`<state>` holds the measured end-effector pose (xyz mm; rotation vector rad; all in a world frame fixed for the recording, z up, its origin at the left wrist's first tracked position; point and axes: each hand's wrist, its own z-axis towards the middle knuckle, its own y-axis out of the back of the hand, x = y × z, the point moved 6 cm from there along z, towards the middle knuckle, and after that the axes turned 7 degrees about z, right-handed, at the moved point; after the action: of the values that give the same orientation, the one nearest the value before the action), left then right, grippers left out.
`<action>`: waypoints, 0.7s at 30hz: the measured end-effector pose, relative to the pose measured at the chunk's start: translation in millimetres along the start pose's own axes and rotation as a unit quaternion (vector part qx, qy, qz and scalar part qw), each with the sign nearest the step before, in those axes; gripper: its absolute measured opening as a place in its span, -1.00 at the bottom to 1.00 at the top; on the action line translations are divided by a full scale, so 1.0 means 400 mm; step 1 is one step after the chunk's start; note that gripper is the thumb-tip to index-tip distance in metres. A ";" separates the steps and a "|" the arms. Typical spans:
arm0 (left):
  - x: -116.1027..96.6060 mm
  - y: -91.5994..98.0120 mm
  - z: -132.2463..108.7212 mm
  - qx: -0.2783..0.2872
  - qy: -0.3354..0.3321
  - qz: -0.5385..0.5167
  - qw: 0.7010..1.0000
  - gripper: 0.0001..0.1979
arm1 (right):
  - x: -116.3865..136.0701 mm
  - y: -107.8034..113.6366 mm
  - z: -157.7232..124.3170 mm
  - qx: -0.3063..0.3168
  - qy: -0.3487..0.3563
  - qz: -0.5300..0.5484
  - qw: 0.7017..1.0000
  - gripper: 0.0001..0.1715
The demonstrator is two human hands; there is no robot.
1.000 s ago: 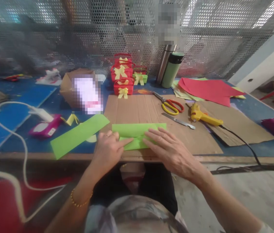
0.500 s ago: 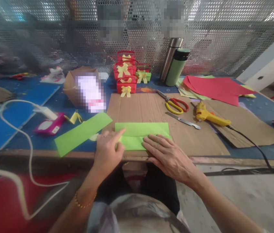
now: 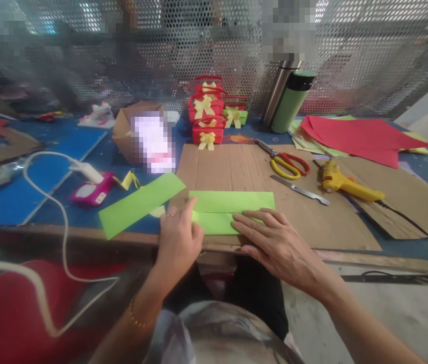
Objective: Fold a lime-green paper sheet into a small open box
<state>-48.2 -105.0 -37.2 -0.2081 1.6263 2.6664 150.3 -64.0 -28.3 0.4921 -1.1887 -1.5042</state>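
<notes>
A green sheet of paper [image 3: 232, 201] lies on the cardboard with a crease or fold edge running lengthwise across it. At its left end is my left hand [image 3: 179, 232], index finger stretched along the paper's edge, thumb apart, other fingers bent. My right hand [image 3: 270, 232] lies flat over the lower right part of the sheet with fingers stretched out, hiding that corner. Left of my left hand, a second green paper strip [image 3: 141, 205] rests at a slant on the blue table, partly over a pale yellow scrap [image 3: 157, 211].
The cardboard mat [image 3: 221, 162] bears scissors [image 3: 287, 164] and a metal blade [image 3: 300, 190]. A yellow glue gun [image 3: 350, 184] sits at right. Red gift boxes [image 3: 206, 114] with bows stand behind, beside a green bottle [image 3: 293, 103]. A lit phone [image 3: 153, 139] and white cable [image 3: 52, 197] are left.
The whole view has shifted, so everything appears farther right. My left index finger has drawn back from the paper's surface to its left edge. My right hand stays on the sheet.
</notes>
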 end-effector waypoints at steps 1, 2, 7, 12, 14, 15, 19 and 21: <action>0.002 -0.002 0.003 0.002 0.006 -0.003 1.000 -0.49 | 0.001 0.001 0.003 -0.001 0.005 0.003 1.000 -0.53; 0.005 -0.003 0.005 0.001 0.013 -0.008 1.000 -0.50 | 0.001 0.002 0.005 -0.002 0.009 0.006 1.000 -0.54; 0.013 -0.003 -0.001 -0.027 0.028 -0.029 0.999 -0.54 | -0.001 0.001 0.008 -0.011 0.024 0.008 1.000 -0.56; 0.016 -0.009 -0.010 -0.024 0.032 -0.023 0.999 -0.54 | 0.000 -0.002 0.007 -0.011 0.028 0.009 0.999 -0.55; 0.016 -0.010 -0.009 -0.022 0.033 -0.025 0.999 -0.53 | -0.001 -0.003 0.009 -0.008 0.024 0.006 1.000 -0.56; 0.016 -0.011 -0.008 -0.021 0.032 -0.026 0.999 -0.53 | -0.002 -0.003 0.009 -0.007 0.020 0.004 1.000 -0.56; 0.015 -0.013 -0.004 -0.008 0.033 -0.016 0.999 -0.52 | -0.008 -0.005 0.009 -0.006 -0.004 0.005 1.000 -0.58; 0.013 -0.013 -0.003 -0.005 0.033 -0.002 0.999 -0.52 | -0.011 -0.007 0.008 -0.005 -0.013 0.009 1.000 -0.59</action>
<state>-53.0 -104.2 -42.9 -0.3034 1.6292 2.6919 147.8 -59.1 -30.6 0.4548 -1.2027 -1.5053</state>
